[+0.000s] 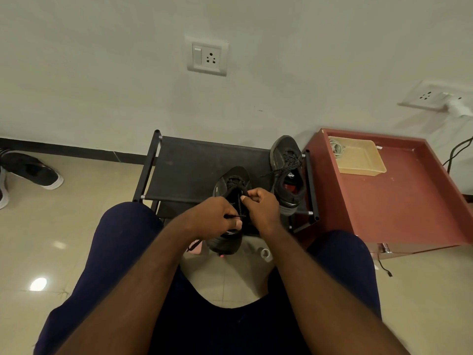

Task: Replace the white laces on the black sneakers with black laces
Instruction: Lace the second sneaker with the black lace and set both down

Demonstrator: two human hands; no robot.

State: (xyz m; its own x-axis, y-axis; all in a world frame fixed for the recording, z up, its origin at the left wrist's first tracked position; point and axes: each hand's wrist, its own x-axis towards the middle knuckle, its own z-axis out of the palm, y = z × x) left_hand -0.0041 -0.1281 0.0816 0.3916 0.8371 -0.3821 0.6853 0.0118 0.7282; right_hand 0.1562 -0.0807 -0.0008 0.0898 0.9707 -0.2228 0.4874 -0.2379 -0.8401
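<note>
At the centre of the frame we see one black sneaker (231, 187) held between our knees, toe pointing toward the top of the frame and heel hanging past the front edge of a black shoe rack (194, 170); we cannot tell whether its sole touches the rack. Our left hand (213, 213) sits just left of the sneaker with fingers curled in, thumb and fingers pinching a short taut stretch of the black lace (234, 216). Our right hand (263, 208) is just beside it, fingers folded tight and the thumb pressed down on the same lace over the tongue. A small white mark sits on the sneaker's side, too small for us to read. The second sneaker (288, 175) lies on the rack at centre right, threaded with a dark speckled lace; a red and white label shows inside it, its writing illegible. To the right stands a reddish-brown cabinet (409, 206) carrying a beige tray (363, 160) with a pale coiled cable (336, 147) in its corner. On the wall at upper centre is a socket plate (207, 56) with a switch, and another socket (430, 96) at upper right holds a white plug. At the left edge a black shoe with a white sole (33, 171) rests on the tiled floor.
</note>
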